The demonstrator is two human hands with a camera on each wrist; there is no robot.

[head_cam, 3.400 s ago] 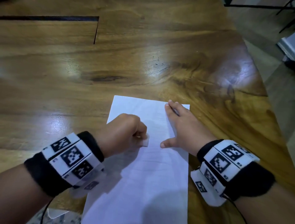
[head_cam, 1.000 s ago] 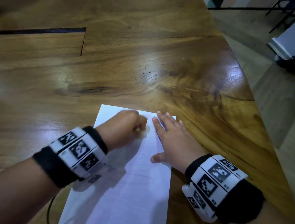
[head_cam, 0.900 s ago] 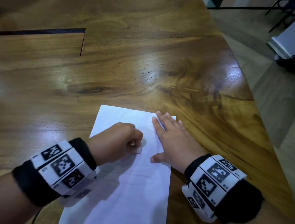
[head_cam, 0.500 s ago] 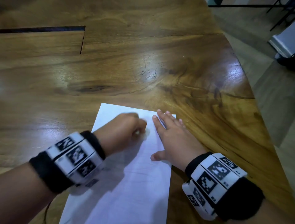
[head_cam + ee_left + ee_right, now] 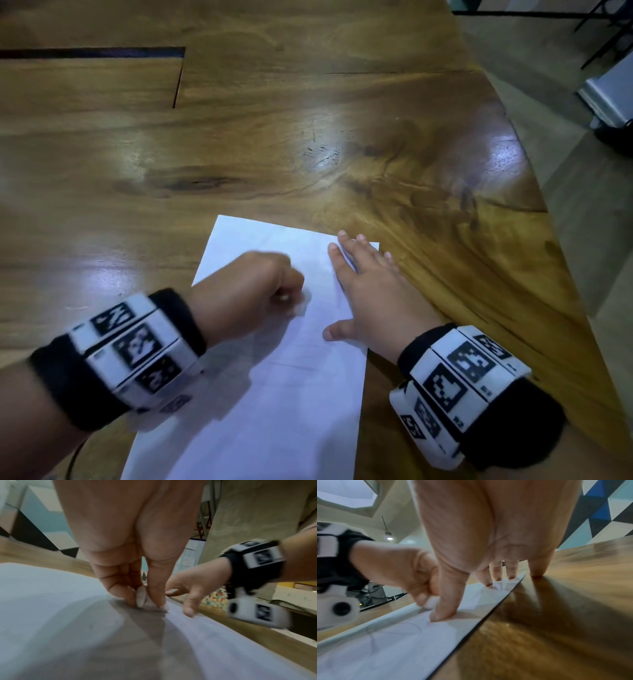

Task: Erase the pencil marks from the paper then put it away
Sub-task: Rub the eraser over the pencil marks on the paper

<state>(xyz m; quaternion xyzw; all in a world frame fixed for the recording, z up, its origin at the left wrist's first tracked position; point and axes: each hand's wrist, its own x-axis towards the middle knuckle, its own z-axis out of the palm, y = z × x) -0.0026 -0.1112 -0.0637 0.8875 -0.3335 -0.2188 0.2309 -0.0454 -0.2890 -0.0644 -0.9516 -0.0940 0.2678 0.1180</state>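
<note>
the left hand [image 5: 246, 291] pinches a small white eraser [image 5: 142, 599] against the paper [image 5: 274, 394]; the right hand [image 5: 370, 298] lies spread, pinning the sheet's right edge flat on the table [image 5: 308, 137]. faint pencil lines [image 5: 373, 635] remain, so erasing looks unfinished and putting away is not begun.

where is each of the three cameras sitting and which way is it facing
Head: worn on the head, facing forward and down at the wooden table and paper; both forearms and hands show.
Left wrist: low over the paper, looking along the left hand at the eraser it pinches; the right hand shows beyond.
Right wrist: low at the paper's right edge, looking along the flat right hand; the left fist shows beside it.
Shared: both wrist views show the eraser, the paper and both hands.
</note>
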